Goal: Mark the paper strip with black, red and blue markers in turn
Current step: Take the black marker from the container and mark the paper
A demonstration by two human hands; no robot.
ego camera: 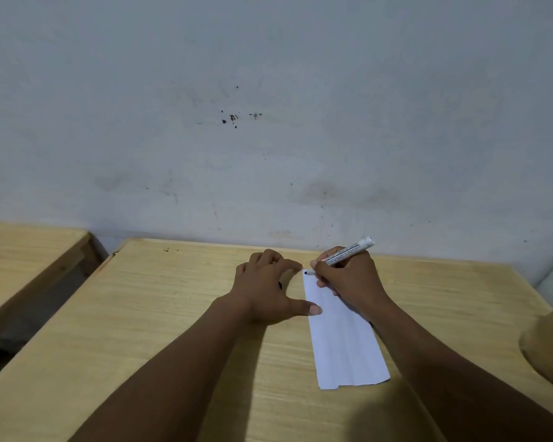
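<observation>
On the table (160,314), the right hand (353,279) grips the black marker (347,252), tip touching the paper strip's (342,339) far corner; the left hand (265,288), fingers spread, presses the strip's edge.

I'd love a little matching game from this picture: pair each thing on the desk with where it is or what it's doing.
Things:
1. left hand
2. right hand
3. marker
4. paper strip

States:
A. lies flat on the wooden table
B. tip at the strip's far end
C. thumb pressing the strip's left edge
D. grips the marker

Pairs: 1-C, 2-D, 3-B, 4-A
</observation>
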